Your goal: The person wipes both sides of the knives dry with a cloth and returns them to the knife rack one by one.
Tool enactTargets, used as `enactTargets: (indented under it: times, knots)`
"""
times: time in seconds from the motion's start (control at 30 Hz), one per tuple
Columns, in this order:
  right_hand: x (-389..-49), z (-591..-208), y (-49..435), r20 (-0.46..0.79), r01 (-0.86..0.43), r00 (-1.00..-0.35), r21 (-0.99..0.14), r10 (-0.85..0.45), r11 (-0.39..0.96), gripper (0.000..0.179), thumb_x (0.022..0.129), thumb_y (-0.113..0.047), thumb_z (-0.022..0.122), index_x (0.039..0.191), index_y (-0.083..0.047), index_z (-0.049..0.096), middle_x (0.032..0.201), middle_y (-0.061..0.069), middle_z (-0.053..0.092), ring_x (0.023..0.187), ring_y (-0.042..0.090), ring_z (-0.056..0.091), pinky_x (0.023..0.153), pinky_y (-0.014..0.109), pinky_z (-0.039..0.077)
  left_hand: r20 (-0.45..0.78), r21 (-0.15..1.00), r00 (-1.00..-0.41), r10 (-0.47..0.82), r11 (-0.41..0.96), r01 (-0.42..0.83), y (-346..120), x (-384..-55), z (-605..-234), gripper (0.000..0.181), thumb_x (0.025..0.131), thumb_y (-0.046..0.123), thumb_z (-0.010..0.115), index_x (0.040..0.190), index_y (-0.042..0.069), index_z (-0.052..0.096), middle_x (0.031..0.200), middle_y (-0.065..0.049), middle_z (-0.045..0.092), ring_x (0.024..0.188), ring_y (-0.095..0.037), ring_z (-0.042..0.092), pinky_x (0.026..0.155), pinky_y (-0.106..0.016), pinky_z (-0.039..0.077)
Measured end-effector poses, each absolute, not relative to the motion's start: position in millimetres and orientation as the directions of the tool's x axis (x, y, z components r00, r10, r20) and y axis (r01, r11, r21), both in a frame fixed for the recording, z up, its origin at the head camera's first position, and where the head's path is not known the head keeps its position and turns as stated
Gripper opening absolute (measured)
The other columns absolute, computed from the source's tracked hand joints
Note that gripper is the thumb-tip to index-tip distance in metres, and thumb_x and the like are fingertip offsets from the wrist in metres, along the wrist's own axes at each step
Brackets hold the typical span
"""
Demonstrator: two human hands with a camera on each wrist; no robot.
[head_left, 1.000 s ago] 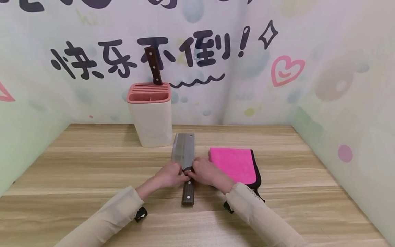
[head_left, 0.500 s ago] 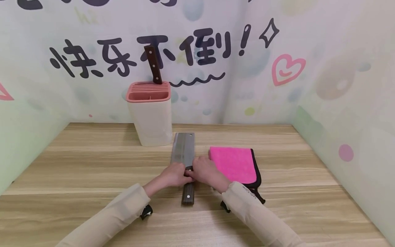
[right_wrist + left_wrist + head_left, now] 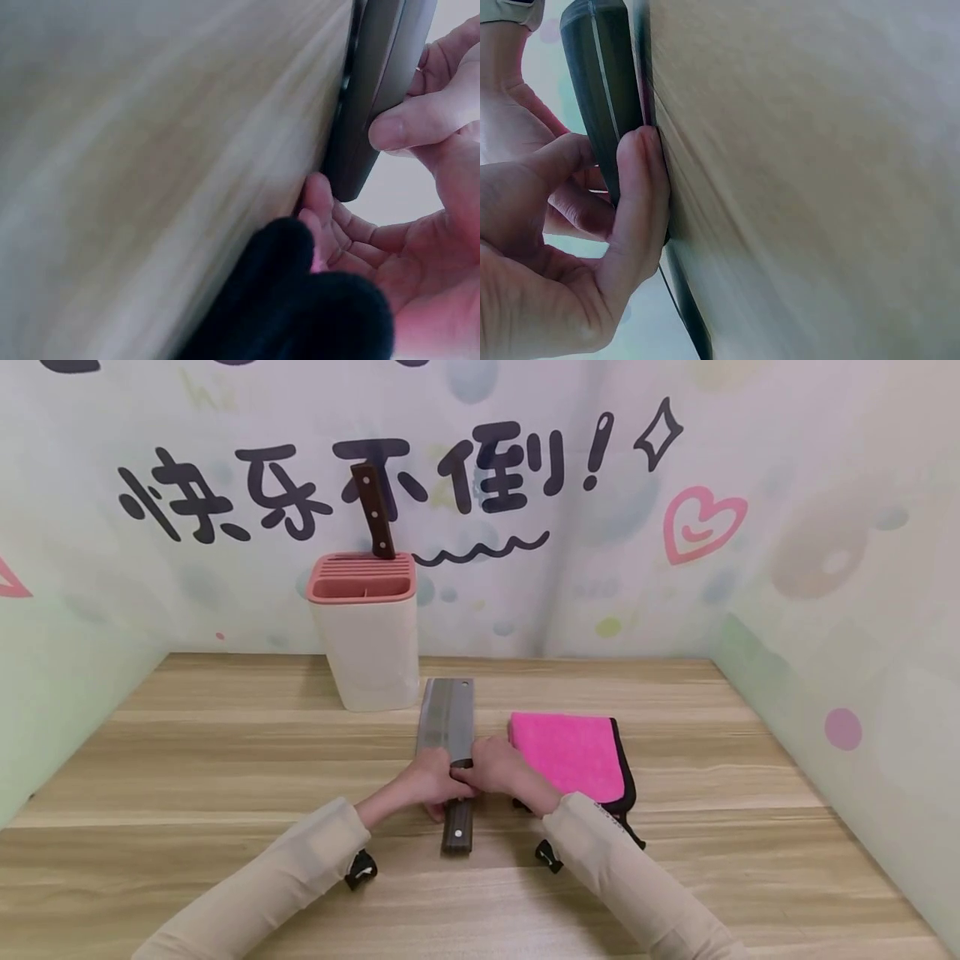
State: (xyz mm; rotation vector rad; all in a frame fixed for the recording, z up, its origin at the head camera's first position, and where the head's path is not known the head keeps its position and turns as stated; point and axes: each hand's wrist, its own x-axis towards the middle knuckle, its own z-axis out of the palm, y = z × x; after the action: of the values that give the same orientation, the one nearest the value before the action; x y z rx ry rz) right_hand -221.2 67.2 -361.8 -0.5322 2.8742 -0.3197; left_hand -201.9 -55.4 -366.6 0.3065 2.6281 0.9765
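A cleaver (image 3: 447, 718) lies on the wooden table, its broad grey blade pointing away and its dark wooden handle (image 3: 458, 831) toward me. Over the front of the handle, close to the blade, my left hand (image 3: 431, 779) holds it. In the left wrist view the left fingers (image 3: 641, 180) lie along the handle's table side, with the thumb on the opposite face. From the right, my right hand (image 3: 498, 766) grips where handle and blade meet. The right wrist view has the right thumb (image 3: 397, 129) pressed on the handle and other fingertips low beside the table.
A white knife block (image 3: 367, 652) with a pink slotted top stands behind, to the left of the blade. One brown-handled knife (image 3: 373, 510) sticks up from it. A folded pink cloth (image 3: 570, 756) with black edging lies right of the cleaver, beside my right wrist.
My left hand has shifted right, from the handle's left side to across its front part. The right hand stays close to its place. The cleaver, block and cloth keep their positions.
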Motion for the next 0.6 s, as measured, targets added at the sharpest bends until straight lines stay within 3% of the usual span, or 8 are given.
enactTargets:
  times: [0.2, 0.27, 0.37, 0.43, 0.5, 0.6]
  knots:
    - [-221.0, -358.7, 67.2, -0.156, -0.303, -0.919, -0.304, -0.361, 0.903, 0.041, 0.081, -0.036, 0.061, 0.054, -0.012, 0.043, 0.054, 0.001, 0.042, 0.05, 0.013, 0.04, 0.048, 0.023, 0.036, -0.25, 0.671, -0.928, 0.277, 0.74, 0.041, -53.8, -200.2, -362.0, 0.031, 0.073, 0.018, 0.072, 0.058, 0.004, 0.049, 0.048, -0.011, 0.053, 0.038, -0.018, 0.057, 0.037, -0.025, 0.048]
    - [-220.4, -358.0, 67.5, -0.153, -0.307, -0.918, -0.309, -0.365, 0.9, 0.04, 0.081, -0.037, 0.061, 0.056, -0.011, 0.044, 0.055, 0.001, 0.043, 0.051, 0.014, 0.04, 0.062, 0.027, 0.043, -0.248, 0.676, -0.928, 0.277, 0.736, 0.039, -54.0, -199.5, -360.9, 0.031, 0.073, 0.017, 0.072, 0.058, 0.003, 0.048, 0.049, -0.012, 0.053, 0.038, -0.019, 0.058, 0.037, -0.025, 0.048]
    - [-220.0, -357.7, 68.3, -0.147, -0.318, -0.913, -0.323, -0.38, 0.891, 0.037, 0.082, -0.038, 0.06, 0.059, -0.011, 0.048, 0.055, 0.001, 0.045, 0.053, 0.014, 0.042, 0.074, 0.033, 0.042, -0.258, 0.698, -0.924, 0.283, 0.716, 0.024, -55.5, -198.6, -360.1, 0.031, 0.073, 0.015, 0.072, 0.058, 0.002, 0.048, 0.052, -0.012, 0.053, 0.039, -0.021, 0.058, 0.038, -0.027, 0.048]
    - [-219.7, -357.8, 68.9, -0.148, -0.321, -0.909, -0.352, -0.39, 0.879, 0.036, 0.082, -0.038, 0.06, 0.061, -0.01, 0.049, 0.055, 0.001, 0.046, 0.054, 0.014, 0.042, 0.072, 0.031, 0.042, -0.272, 0.723, -0.918, 0.287, 0.69, 0.002, -57.3, -198.1, -360.4, 0.03, 0.074, 0.013, 0.071, 0.058, 0.002, 0.048, 0.054, -0.012, 0.053, 0.04, -0.022, 0.058, 0.039, -0.028, 0.049]
    - [-219.3, -357.9, 69.7, -0.14, -0.326, -0.905, -0.378, -0.402, 0.866, 0.035, 0.082, -0.037, 0.06, 0.061, -0.01, 0.049, 0.055, 0.001, 0.045, 0.053, 0.013, 0.042, 0.059, 0.027, 0.039, -0.287, 0.749, -0.912, 0.293, 0.662, -0.024, -59.2, -197.5, -361.1, 0.029, 0.075, 0.012, 0.069, 0.058, 0.002, 0.049, 0.055, -0.012, 0.053, 0.041, -0.023, 0.058, 0.039, -0.029, 0.05]
    - [-218.6, -358.6, 70.7, -0.132, -0.331, -0.9, -0.418, -0.416, 0.846, 0.036, 0.082, -0.037, 0.06, 0.058, -0.012, 0.048, 0.052, -0.002, 0.042, 0.049, 0.011, 0.04, 0.05, 0.022, 0.033, -0.307, 0.79, -0.907, 0.29, 0.609, -0.072, -62.4, -196.7, -363.5, 0.027, 0.075, 0.011, 0.069, 0.058, 0.002, 0.05, 0.054, -0.01, 0.053, 0.042, -0.022, 0.057, 0.041, -0.03, 0.051]
